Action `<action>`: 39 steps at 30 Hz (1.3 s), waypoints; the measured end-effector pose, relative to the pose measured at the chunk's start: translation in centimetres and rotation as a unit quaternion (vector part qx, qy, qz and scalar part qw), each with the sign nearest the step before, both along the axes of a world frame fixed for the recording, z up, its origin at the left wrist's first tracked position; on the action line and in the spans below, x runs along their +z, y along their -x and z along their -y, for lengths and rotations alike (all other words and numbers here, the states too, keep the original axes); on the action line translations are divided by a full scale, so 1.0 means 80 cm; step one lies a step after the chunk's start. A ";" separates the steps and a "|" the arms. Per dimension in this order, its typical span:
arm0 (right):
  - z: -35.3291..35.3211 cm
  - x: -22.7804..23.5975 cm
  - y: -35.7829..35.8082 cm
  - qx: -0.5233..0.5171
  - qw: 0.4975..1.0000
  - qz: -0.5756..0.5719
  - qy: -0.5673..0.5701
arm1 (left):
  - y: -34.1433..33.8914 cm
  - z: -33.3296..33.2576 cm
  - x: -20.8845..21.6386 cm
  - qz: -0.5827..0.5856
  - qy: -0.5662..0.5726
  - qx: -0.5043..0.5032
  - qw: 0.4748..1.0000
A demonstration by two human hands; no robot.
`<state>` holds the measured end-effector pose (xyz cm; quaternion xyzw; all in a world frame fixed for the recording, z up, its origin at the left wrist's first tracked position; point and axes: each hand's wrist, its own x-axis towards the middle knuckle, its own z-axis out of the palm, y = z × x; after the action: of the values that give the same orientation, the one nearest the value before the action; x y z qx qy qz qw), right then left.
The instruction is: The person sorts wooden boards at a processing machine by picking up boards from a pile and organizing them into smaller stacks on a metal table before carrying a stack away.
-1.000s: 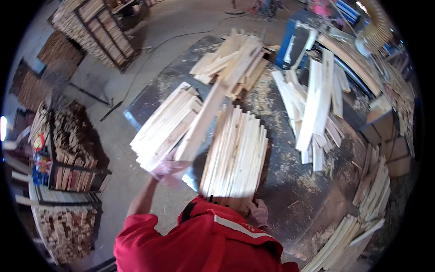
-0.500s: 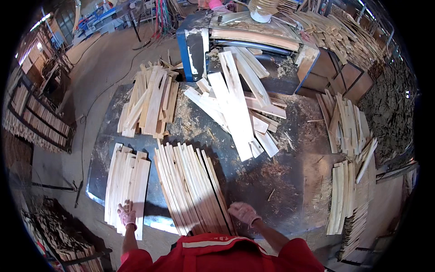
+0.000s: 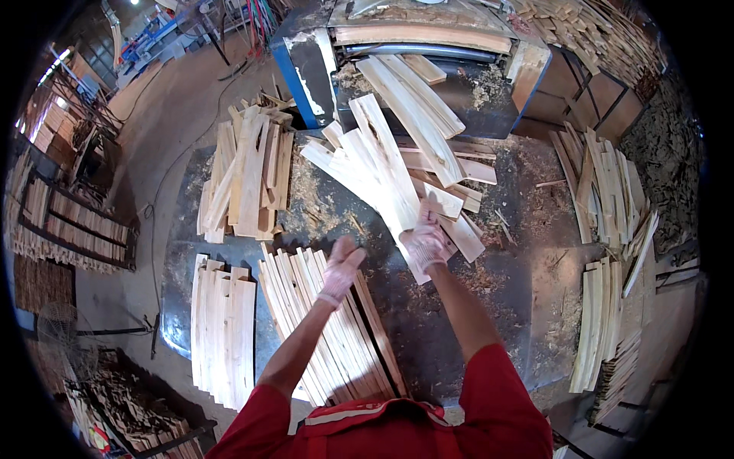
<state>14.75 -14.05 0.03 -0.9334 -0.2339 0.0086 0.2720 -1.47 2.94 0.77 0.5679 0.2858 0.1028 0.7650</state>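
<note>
My right hand (image 3: 427, 239), in a pale pinkish glove, is at the near end of a long wooden board (image 3: 384, 149) on the loose pile and grips it near its edge. My left hand (image 3: 343, 269), gloved alike, hovers over the neat row of wooden strips (image 3: 306, 314) in front of me. Its fingers look curled together, and nothing shows in them. To the left of that row lies a flat bundle of pale boards (image 3: 222, 329), touched by neither hand. More boards cross each other beneath the one my right hand is on.
A blue-sided machine (image 3: 306, 80) with a roller stands at the far side of the dark table (image 3: 489, 321). A pile of narrow boards (image 3: 248, 172) lies far left; further boards (image 3: 600, 321) lie along the right edge. Sawdust (image 3: 310, 195) and wood chips litter the tabletop.
My left hand has left the left bundle and moved right and away from me. My right hand has reached forward to the loose boards. The view has shifted slightly.
</note>
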 end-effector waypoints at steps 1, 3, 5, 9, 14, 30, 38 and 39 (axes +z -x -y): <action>0.017 0.004 0.011 0.004 0.998 -0.013 -0.058 | -0.026 0.016 -0.002 -0.046 0.063 -0.016 0.997; 0.061 0.021 0.038 0.012 0.985 -0.039 -0.169 | -0.065 0.045 -0.024 -0.108 0.091 -0.011 0.990; 0.127 0.044 0.087 -0.008 0.988 -0.103 -0.113 | -0.096 0.059 -0.045 -0.142 0.132 -0.031 0.980; 0.285 0.031 0.243 -0.062 0.990 -0.129 0.011 | -0.134 0.076 -0.086 -0.186 0.161 -0.066 0.967; 0.383 0.049 0.386 -0.011 0.981 -0.194 0.017 | -0.103 0.027 -0.133 -0.056 0.123 0.038 0.990; 0.208 -0.071 0.327 0.275 0.887 -0.364 0.071 | 0.197 -0.223 0.103 -0.001 -0.228 0.139 0.964; 0.064 0.046 0.054 0.028 0.992 0.036 -0.117 | 0.516 -0.151 -0.056 -0.327 -0.193 0.183 0.907; 0.043 0.047 0.025 -0.016 0.989 0.004 -0.149 | 0.522 -0.132 -0.043 -0.458 -0.234 0.121 0.849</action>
<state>12.74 -17.46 3.81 -0.8859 -0.2191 -0.0348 0.4074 -43.22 13.52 -2.68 0.6735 0.6379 -0.0130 0.3732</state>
